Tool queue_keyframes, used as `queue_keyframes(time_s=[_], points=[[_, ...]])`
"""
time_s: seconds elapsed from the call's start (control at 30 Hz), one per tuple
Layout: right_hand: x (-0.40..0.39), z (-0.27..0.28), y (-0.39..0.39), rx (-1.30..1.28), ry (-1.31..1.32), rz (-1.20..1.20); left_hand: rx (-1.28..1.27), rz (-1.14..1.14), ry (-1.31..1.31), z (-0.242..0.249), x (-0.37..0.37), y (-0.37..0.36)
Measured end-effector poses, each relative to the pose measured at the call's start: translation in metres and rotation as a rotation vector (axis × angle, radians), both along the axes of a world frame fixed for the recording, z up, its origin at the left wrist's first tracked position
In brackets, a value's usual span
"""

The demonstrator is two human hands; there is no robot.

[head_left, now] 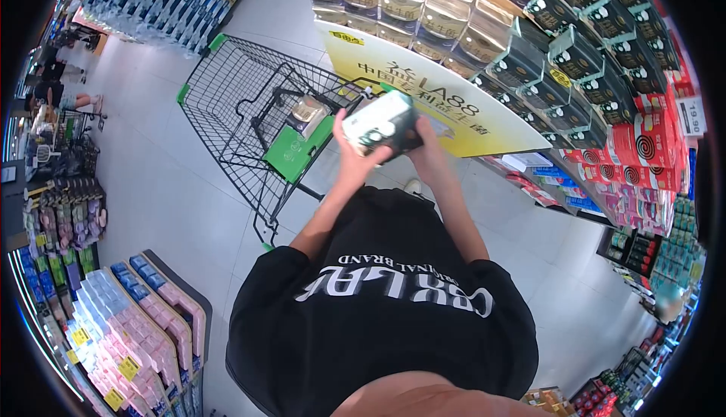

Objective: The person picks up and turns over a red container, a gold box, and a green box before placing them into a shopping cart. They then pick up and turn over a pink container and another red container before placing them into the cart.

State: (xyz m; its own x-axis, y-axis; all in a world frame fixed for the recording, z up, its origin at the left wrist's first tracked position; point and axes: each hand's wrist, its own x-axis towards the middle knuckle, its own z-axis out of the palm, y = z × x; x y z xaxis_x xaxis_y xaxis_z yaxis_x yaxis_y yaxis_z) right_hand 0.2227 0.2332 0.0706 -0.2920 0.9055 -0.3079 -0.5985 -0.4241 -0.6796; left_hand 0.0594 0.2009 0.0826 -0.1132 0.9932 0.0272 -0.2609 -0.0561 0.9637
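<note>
My left hand (357, 151) and my right hand (426, 143) hold a dark green and white package (384, 120) between them, in front of my chest. The left fingers and thumb wrap round its near left side; the right hand grips its right side. Its print is blurred. Just beyond my left hand stands a wire shopping cart (227, 88) with a green seat panel (291, 156). A gold-and-white package (308, 114) sits in the cart's seat area. Similar dark green packages (578, 111) are stacked on the display to the right.
A yellow-and-white display board (446, 118) runs below stacked gold packages (401, 1), close beyond my hands. Red packages (628, 145) fill the right end. Pink and blue packs (125, 326) stand on a shelf at lower left. People (64, 96) are far left. Pale tiled floor (174, 182) lies left of the cart.
</note>
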Motion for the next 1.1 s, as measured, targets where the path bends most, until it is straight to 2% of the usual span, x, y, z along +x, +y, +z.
queue_keyframes(time_s=[0.07,0.13,0.17,0.27,0.33,0.43,0.47,0.5,0.6,0.67,0.7,0.77,0.87,0.93,1.0,1.03,1.07,1.1], points=[[-0.029,0.021,0.0,0.142,-0.33,0.093,-0.176,0.121,-0.317,-0.009,-0.035,0.002],[-0.057,0.022,0.001,0.212,-0.433,0.137,-0.316,0.304,-0.386,-0.036,-0.075,0.015],[-0.066,0.022,0.0,0.246,-0.484,0.165,-0.341,0.364,-0.332,-0.058,-0.098,0.026],[-0.078,-0.003,-0.001,0.231,-0.372,0.312,-0.531,0.526,0.019,-0.094,-0.149,0.066],[-0.077,-0.009,-0.006,0.237,-0.411,0.373,-0.57,0.572,0.294,-0.188,-0.187,0.086],[-0.07,-0.025,-0.02,0.223,-0.498,0.395,-0.704,0.473,-0.034,-0.199,-0.205,0.093],[-0.056,-0.031,-0.025,0.204,-0.551,0.355,-0.711,0.543,0.13,-0.219,-0.208,0.099],[-0.045,-0.037,-0.031,0.156,-0.564,0.325,-0.679,0.471,0.127,-0.201,-0.205,0.098],[-0.013,-0.075,-0.052,0.022,-0.525,0.166,-0.732,0.296,0.141,-0.231,-0.217,0.1],[0.01,-0.064,-0.07,-0.021,-0.513,0.045,-0.764,0.318,0.081,-0.211,-0.208,0.083],[0.016,-0.061,-0.075,-0.033,-0.49,0.014,-0.754,0.481,0.135,-0.198,-0.194,0.076],[0.038,-0.057,-0.081,-0.041,-0.6,-0.084,-0.718,0.582,0.31,-0.179,-0.186,0.058],[0.092,-0.053,-0.079,0.042,-0.775,-0.242,-0.414,0.4,0.766,-0.161,-0.162,0.029],[0.143,-0.033,-0.064,0.219,-1.146,-0.341,-0.17,0.177,1.086,-0.12,-0.12,0.014],[0.201,-0.007,-0.042,0.441,-1.298,-0.539,-0.098,0.006,0.979,-0.097,-0.078,0.012],[0.231,0.02,-0.029,0.237,-1.289,-0.6,-0.066,-0.076,0.922,-0.091,-0.057,0.013],[0.272,0.045,-0.019,0.487,-1.409,-0.659,-0.073,-0.113,0.856,-0.097,-0.038,0.012],[0.311,0.058,-0.007,0.589,-1.531,-0.83,-0.1,-0.145,1.052,-0.079,-0.01,0.005]])
